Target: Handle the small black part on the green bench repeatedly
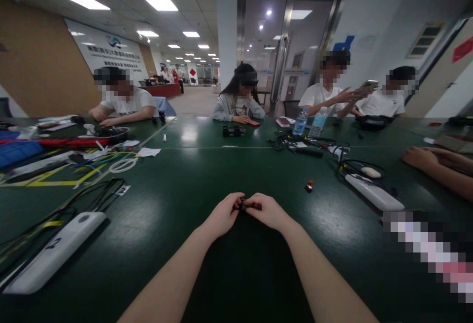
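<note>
Both hands meet over the near-middle of the counter (236,175). Left hand (221,214) and right hand (268,212) each pinch one end of a small dark part (247,205), fingertips closed tight on it, so both grips are narrow and holding. The part sits right between the two thumbs, just above the green surface; cannot tell if it touches the counter. Its long axis runs left to right, roughly parallel to the near edge, so each hand takes an end and neither is nearer than the other. Detail of the part is too small to read: dark, maybe a reddish fleck.

Outward: a small red-and-black piece (309,186) lies loose on the counter, to the right of the right hand and a bit farther from the near edge, apart from it. Beyond that, toward the right edge, a white power strip (373,192) with black cables (351,165) tangled near it. Toward the left near corner, another white power strip (55,254) marked 2, well apart from the left hand. Two water bottles (308,122) stand toward the far edge. Other people sit along the far edge; another person's forearm (439,167) rests at the right edge, well clear of the person's own hands.
</note>
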